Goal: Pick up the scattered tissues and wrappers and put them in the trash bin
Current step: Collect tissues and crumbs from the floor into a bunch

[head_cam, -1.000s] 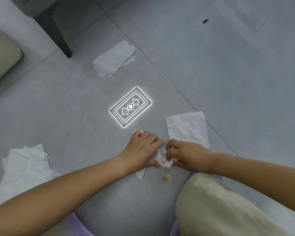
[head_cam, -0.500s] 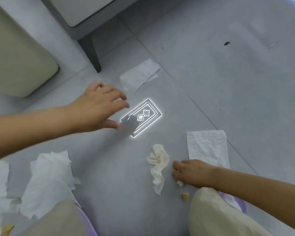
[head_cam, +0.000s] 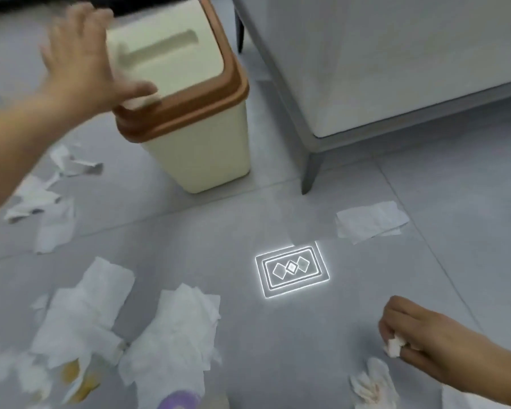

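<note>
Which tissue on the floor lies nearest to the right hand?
The crumpled tissue just below the right hand; the flat tissue by the sofa leg lies much farther.

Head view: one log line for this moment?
left hand open at bin lid | right hand pinching tissue scrap | tissues on floor | trash bin upright
</note>
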Motion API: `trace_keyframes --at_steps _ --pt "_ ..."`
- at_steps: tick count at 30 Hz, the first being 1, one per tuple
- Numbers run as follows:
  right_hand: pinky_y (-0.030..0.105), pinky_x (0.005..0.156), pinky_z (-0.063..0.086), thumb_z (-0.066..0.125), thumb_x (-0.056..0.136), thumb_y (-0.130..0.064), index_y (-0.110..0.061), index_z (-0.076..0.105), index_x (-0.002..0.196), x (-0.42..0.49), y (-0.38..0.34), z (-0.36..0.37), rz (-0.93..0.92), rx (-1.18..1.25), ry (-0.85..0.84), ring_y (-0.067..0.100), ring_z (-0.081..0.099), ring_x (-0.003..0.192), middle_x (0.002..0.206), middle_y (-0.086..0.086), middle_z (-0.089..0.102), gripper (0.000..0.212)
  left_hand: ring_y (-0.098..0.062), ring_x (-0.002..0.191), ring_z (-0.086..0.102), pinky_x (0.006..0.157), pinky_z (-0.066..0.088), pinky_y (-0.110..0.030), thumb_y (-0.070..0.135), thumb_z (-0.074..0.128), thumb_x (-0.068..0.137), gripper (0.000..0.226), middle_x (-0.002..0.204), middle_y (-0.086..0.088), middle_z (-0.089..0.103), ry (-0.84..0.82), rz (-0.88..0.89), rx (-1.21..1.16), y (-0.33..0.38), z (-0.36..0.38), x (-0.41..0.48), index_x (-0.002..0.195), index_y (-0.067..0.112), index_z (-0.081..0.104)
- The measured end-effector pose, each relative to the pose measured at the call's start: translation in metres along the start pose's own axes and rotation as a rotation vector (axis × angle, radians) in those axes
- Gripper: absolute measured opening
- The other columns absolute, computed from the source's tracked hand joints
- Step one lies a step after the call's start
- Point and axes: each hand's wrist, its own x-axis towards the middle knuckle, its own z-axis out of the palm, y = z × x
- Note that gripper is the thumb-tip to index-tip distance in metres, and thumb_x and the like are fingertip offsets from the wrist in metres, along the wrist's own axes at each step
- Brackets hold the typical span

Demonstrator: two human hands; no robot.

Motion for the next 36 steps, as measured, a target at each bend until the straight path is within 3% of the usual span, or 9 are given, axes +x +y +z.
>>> trace_keyframes --at_steps 7,10,13,15,17,19,22,24,36 --pt "0.013 0.063 0.041 0.072 0.076 -0.017 -0.036 0.047 0.080 0.100 -0.058 -0.093 -0.116 -0.108 0.273 -0.001 0.047 0.066 0.086 -0.021 0.046 0.031 -0.034 0.137 0.020 0.106 0.029 -0.058 0.056 0.074 0.060 0.107 0.153 -0.005 0.016 -0.229 -0.081 -0.069 -0.031 0.007 0.012 0.144 0.032 0.012" --pt "0.014 0.064 0.040 0.072 0.077 -0.023 -0.038 0.047 0.075 0.154 -0.097 -0.136 -0.167 -0.051 0.408 0.004 0.051 0.072 0.085 -0.014 0.050 0.029 -0.033 0.127 0.038 0.095 0.043 -0.050 0.048 0.076 0.063 0.106 0.149 -0.005 0.023 -0.198 -0.069 -0.128 -0.030 0.005 0.020 0.145 0.032 0.010" --pt "0.011 0.067 0.038 0.065 0.079 -0.033 -0.035 0.050 0.077 0.217 -0.138 -0.175 -0.218 0.050 0.628 0.005 0.050 0.079 0.083 -0.010 0.054 0.015 -0.035 0.120 0.046 0.089 0.047 -0.044 0.035 0.071 0.074 0.096 0.154 -0.004 0.012 -0.169 -0.081 -0.178 -0.023 0.015 0.017 0.146 0.029 0.008" --pt "0.005 0.068 0.038 0.064 0.081 -0.028 -0.025 0.054 0.082 0.261 -0.162 -0.196 -0.214 0.091 0.739 -0.004 0.048 0.079 0.082 -0.015 0.052 0.010 -0.039 0.117 0.049 0.088 0.046 -0.042 0.021 0.063 0.082 0.085 0.157 -0.002 0.001 -0.135 -0.123 -0.220 -0.018 0.025 0.011 0.146 0.030 0.007" --pt "0.013 0.081 0.043 0.062 0.083 -0.023 -0.021 0.054 0.083 0.301 -0.180 -0.209 -0.185 0.089 0.800 -0.005 0.048 0.085 0.077 -0.016 0.052 0.008 -0.042 0.113 0.051 0.085 0.044 -0.040 0.010 0.053 0.086 0.079 0.158 -0.003 -0.001 -0.081 -0.179 -0.251 -0.014 0.034 0.007 0.146 0.032 0.007" --pt "0.037 0.095 0.043 0.061 0.082 -0.025 -0.020 0.054 0.083 0.334 -0.187 -0.215 -0.117 0.024 0.779 0.010 0.046 0.084 0.078 -0.006 0.058 0.009 -0.043 0.113 0.051 0.083 0.043 -0.039 0.004 0.048 0.087 0.077 0.158 -0.005 0.001 -0.043 -0.223 -0.253 -0.012 0.038 0.004 0.146 0.034 0.008" --pt "0.033 0.074 0.050 0.069 0.077 -0.030 -0.022 0.056 0.097 0.363 -0.182 -0.211 0.059 -0.050 0.561 0.018 0.053 0.080 0.099 0.004 0.063 0.025 -0.041 0.109 0.054 0.075 0.040 -0.034 0.001 0.046 0.086 0.078 0.158 -0.006 0.003 -0.019 -0.230 -0.241 -0.010 0.039 0.004 0.146 0.033 0.008" --pt "0.035 0.073 0.052 0.073 0.073 -0.035 -0.026 0.056 0.107 0.368 -0.175 -0.208 0.113 -0.148 0.529 0.021 0.056 0.085 0.109 0.003 0.064 0.039 -0.039 0.105 0.056 0.072 0.039 -0.033 0.001 0.046 0.086 0.078 0.158 -0.006 0.004 -0.010 -0.217 -0.237 -0.011 0.040 0.004 0.147 0.032 0.007" --pt "0.038 0.073 0.054 0.068 0.061 -0.067 -0.027 0.056 0.103 0.345 -0.172 -0.207 0.106 -0.224 0.553 0.017 0.058 0.086 0.094 -0.008 0.065 0.059 -0.034 0.097 0.057 0.069 0.042 -0.032 0.016 0.058 0.084 0.075 0.149 -0.005 0.022 -0.002 -0.137 -0.274 -0.005 0.034 -0.007 0.144 0.027 0.015"
